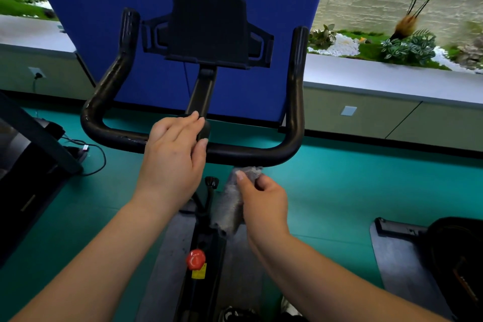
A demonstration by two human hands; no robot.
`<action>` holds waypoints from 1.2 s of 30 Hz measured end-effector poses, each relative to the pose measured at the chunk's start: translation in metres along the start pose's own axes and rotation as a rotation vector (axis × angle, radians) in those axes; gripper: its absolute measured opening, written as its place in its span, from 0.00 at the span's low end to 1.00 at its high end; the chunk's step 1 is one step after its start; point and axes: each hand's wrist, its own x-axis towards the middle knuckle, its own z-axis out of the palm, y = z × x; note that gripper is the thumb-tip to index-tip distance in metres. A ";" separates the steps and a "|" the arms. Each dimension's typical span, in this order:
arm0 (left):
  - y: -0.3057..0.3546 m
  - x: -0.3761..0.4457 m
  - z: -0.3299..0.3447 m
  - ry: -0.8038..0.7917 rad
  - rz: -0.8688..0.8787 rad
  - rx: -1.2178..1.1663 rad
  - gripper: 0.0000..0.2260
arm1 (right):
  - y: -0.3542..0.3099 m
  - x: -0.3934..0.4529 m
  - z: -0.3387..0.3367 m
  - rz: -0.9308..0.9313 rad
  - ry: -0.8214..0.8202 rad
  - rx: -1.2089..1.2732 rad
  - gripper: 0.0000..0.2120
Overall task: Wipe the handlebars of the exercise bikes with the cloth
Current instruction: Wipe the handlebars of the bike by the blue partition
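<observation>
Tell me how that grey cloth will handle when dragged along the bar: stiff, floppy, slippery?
Probably floppy: the grey cloth hangs limp below the right hand that pinches it. Likely light, since a few fingers hold it. Its fuzzy look suggests it would drag on the handlebar rather than slip, though that is a guess.

— What do the handlebars [251, 154] look like?
— Black and padded, a wide U: a low crossbar with two arms rising at the sides, scuffed pale along the left bend.
— And the cloth [230, 204]?
— Grey and fuzzy, crumpled, its top touching the underside of the crossbar right of centre, the rest hanging down.
</observation>
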 end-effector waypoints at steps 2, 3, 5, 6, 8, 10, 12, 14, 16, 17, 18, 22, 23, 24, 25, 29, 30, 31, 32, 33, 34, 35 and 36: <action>-0.002 -0.001 -0.003 -0.029 0.010 -0.005 0.22 | 0.002 0.001 -0.007 -0.041 0.048 -0.006 0.05; -0.002 0.000 -0.004 -0.038 0.003 -0.008 0.22 | 0.004 0.002 -0.007 -0.029 0.058 0.002 0.07; -0.002 0.001 -0.004 -0.037 -0.004 -0.015 0.22 | 0.005 0.004 0.002 0.034 0.034 0.013 0.09; -0.001 0.001 -0.004 -0.035 -0.003 -0.016 0.21 | 0.005 0.004 0.009 0.063 -0.002 0.012 0.09; -0.001 0.002 -0.004 -0.039 0.002 -0.015 0.21 | 0.002 0.000 0.024 0.088 -0.096 0.031 0.07; -0.002 0.002 -0.005 -0.043 0.015 -0.012 0.22 | 0.000 -0.003 0.032 0.089 -0.147 0.054 0.06; -0.003 0.001 -0.005 -0.048 0.014 -0.008 0.23 | 0.000 -0.004 0.029 0.082 -0.134 0.073 0.06; -0.002 0.001 -0.006 -0.051 0.012 -0.012 0.23 | 0.000 -0.002 0.018 0.042 -0.067 0.067 0.06; -0.001 0.001 -0.006 -0.064 0.010 -0.012 0.23 | 0.001 0.002 0.008 0.001 -0.019 0.054 0.08; -0.001 0.001 -0.006 -0.065 0.012 -0.015 0.23 | 0.000 0.003 0.008 0.003 -0.022 0.052 0.09; -0.001 0.002 -0.006 -0.062 0.015 -0.021 0.23 | -0.001 0.003 0.012 0.023 -0.039 0.046 0.09; -0.001 0.001 -0.006 -0.057 -0.006 -0.030 0.22 | -0.002 -0.001 0.039 0.116 -0.150 0.083 0.02; -0.001 0.001 -0.006 -0.055 -0.007 -0.031 0.22 | -0.002 -0.001 0.041 0.115 -0.161 0.102 0.02; -0.001 0.001 -0.006 -0.053 -0.006 -0.033 0.22 | -0.002 0.000 0.040 0.109 -0.169 0.110 0.03; -0.001 0.001 -0.005 -0.051 -0.008 -0.033 0.21 | -0.002 0.000 0.036 0.100 -0.172 0.106 0.05; 0.000 -0.001 -0.004 -0.047 -0.024 -0.023 0.19 | -0.002 0.000 0.012 0.097 -0.081 0.141 0.09; 0.001 -0.001 -0.004 -0.045 -0.025 -0.017 0.19 | -0.001 0.002 0.005 0.091 -0.050 0.153 0.09; 0.001 -0.001 -0.004 -0.044 -0.026 -0.006 0.18 | -0.001 0.004 -0.003 0.075 -0.028 0.151 0.09; 0.002 0.000 -0.004 -0.044 -0.030 0.004 0.18 | -0.002 0.006 -0.011 0.056 -0.016 0.140 0.08; 0.002 0.000 -0.003 -0.042 -0.036 0.012 0.18 | -0.002 0.009 -0.019 0.035 -0.005 0.119 0.08; 0.002 0.000 -0.003 -0.036 -0.042 0.015 0.18 | -0.003 0.011 -0.026 0.010 0.007 0.096 0.08; 0.002 0.000 -0.002 -0.030 -0.045 0.017 0.17 | -0.003 0.013 -0.032 -0.016 0.024 0.074 0.09; 0.001 0.000 -0.002 -0.026 -0.045 0.017 0.17 | -0.003 0.015 -0.038 -0.040 0.047 0.060 0.09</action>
